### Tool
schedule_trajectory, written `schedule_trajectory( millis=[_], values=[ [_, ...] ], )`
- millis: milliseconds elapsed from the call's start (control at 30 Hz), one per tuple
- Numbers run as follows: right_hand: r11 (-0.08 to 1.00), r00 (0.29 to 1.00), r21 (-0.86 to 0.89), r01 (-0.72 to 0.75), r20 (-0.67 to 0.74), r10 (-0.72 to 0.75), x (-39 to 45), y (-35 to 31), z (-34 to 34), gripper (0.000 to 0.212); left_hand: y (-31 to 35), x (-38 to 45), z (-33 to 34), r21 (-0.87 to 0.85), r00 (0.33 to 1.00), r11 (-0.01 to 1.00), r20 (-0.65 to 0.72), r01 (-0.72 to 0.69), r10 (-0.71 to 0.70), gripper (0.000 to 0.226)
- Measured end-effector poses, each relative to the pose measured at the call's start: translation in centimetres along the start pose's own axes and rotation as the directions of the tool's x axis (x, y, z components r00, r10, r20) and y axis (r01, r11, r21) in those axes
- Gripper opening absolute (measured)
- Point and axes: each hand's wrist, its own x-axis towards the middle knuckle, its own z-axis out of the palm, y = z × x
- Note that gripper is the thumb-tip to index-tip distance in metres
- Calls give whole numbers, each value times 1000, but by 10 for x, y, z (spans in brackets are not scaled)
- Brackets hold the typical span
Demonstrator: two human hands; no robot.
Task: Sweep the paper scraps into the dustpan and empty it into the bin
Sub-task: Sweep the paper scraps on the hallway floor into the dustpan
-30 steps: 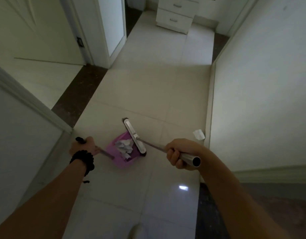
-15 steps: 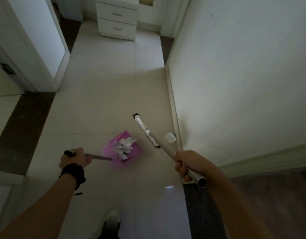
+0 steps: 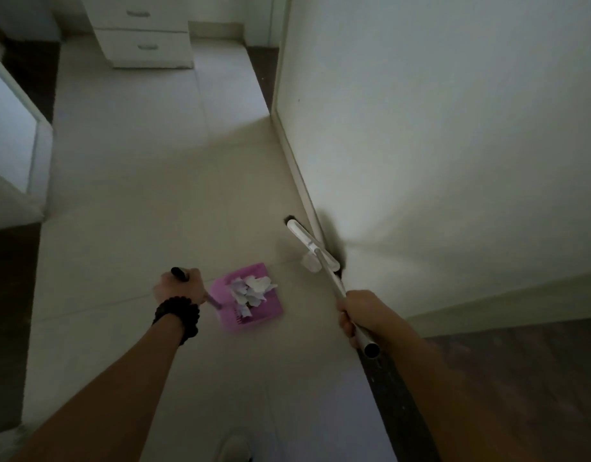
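- Pink plastic dustpan (image 3: 250, 295) lies on the tiled floor (image 3: 147, 195), already loaded with a heap of white paper scraps (image 3: 250, 288).
- Left hand (image 3: 180, 288), with a dark beaded bracelet (image 3: 179, 316) at the wrist, is closed round the dustpan's dark handle (image 3: 179, 273).
- Right hand (image 3: 360, 315) is closed round the metal pole of the broom (image 3: 312, 245), near the pole's open upper end.
- Broom head lies along the foot of the right-hand wall (image 3: 420, 128), just beside one loose scrap (image 3: 310, 261) that appears to be the last one outside the pan.
- Progress, as judged: most scraps are collected; the stray piece remains to be swept in, and the pan has not yet been emptied. No bin is in view.
- Change from the earlier frames: a second ago the broom head stood against the dustpan's mouth; it has since swung right, clear of the pan, to the scrap by the wall. The view has turned rightward, and the white drawer unit (image 3: 144, 31) now sits top left.
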Motion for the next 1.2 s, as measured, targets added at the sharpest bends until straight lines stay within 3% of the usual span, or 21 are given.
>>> schedule_trajectory(
  millis=[267,433,833,967,1200],
  values=[
    [993,994,78,-84,75,79,49,4,26,18,58,-6,26,131,994,986,33,-104,100,44],
    [975,977,143,-168,158,146,48,23,36,16,64,9,28,136,995,986,31,-95,92,40],
    [983,996,169,-67,71,56,26,-6,8,12,63,13,24,152,994,983,35,-105,101,38],
    [991,997,116,-61,46,56,58,-10,18,22,64,16,24,148,989,978,67,-144,135,38],
    [970,973,164,-179,177,150,64,-8,37,35,60,24,27,127,985,977,55,-169,163,39]
  ],
)
